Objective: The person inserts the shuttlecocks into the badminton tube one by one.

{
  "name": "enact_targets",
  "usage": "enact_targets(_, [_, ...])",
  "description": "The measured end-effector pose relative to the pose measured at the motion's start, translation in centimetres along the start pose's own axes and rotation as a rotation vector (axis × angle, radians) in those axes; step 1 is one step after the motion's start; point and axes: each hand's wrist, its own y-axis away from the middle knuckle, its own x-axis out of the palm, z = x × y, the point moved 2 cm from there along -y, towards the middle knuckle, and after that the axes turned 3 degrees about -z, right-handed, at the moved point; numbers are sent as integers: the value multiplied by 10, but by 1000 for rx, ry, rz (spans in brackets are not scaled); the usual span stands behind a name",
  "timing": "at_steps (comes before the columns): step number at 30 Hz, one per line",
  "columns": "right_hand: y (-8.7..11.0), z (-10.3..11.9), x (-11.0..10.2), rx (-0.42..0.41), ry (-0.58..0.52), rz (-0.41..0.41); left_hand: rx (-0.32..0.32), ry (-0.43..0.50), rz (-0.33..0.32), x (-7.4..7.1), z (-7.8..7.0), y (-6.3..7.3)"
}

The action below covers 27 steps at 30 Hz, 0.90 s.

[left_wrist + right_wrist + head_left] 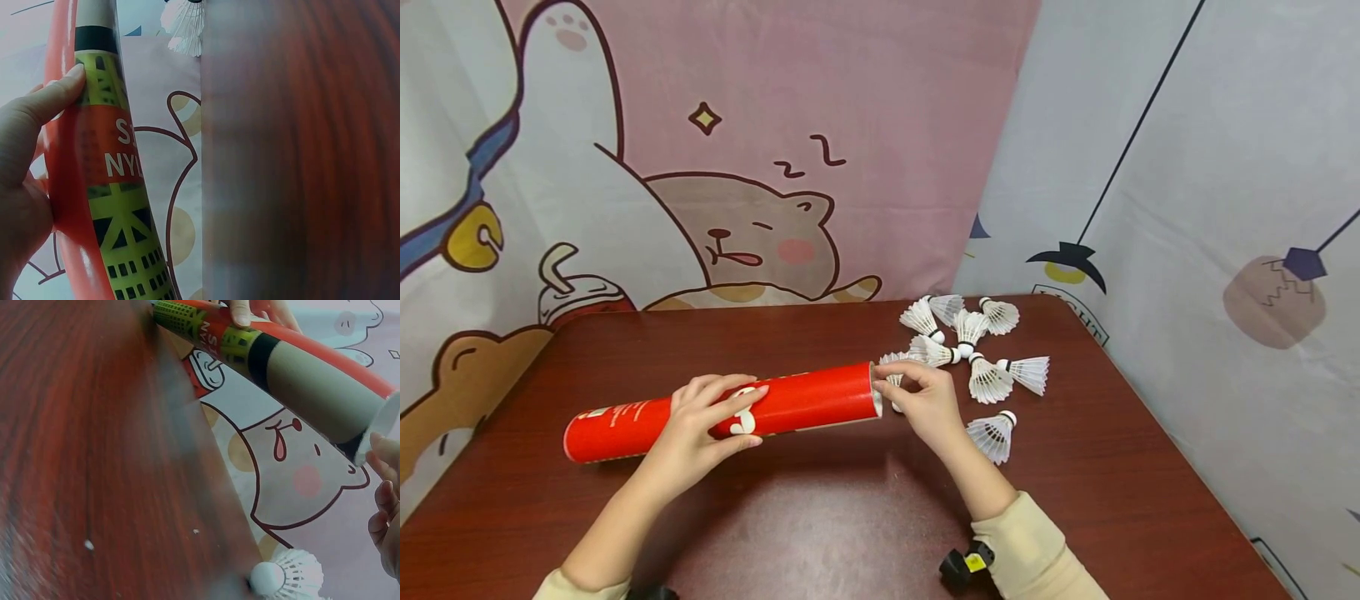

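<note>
A long red shuttlecock tube (820, 398) is held above the table, tilted with its right end higher. My left hand (700, 425) grips it around the middle, fingers over the top and thumb along the near side. In the left wrist view, the tube (115, 150) shows a yellow-green printed band. My right hand (925, 400) is at the tube's right end, thumb and forefinger at the opening. In the right wrist view, the right hand's fingertips (377, 442) meet the white inner rim. Whether they pinch anything inside is hidden.
Several white shuttlecocks (990, 379) lie in a loose group on the right of the brown table (820, 517). One shuttlecock (994, 437) lies nearer, by the right forearm. A cartoon-printed cloth (880, 100) hangs behind the table. A black wrist device (966, 564) sits by the right sleeve.
</note>
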Motion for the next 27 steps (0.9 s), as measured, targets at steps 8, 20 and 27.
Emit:
enact_targets(8, [-7, -13, -13, 40, 48, -33, -8, -1, 7, -1, 0, 0])
enact_targets(20, [-21, -69, -26, 161, 123, -5, -16, -4, -1, -2, 2, 0])
enact_targets(27, [-27, -85, -25, 235, 216, 79, -2, -5, -11, -3, 1, 0])
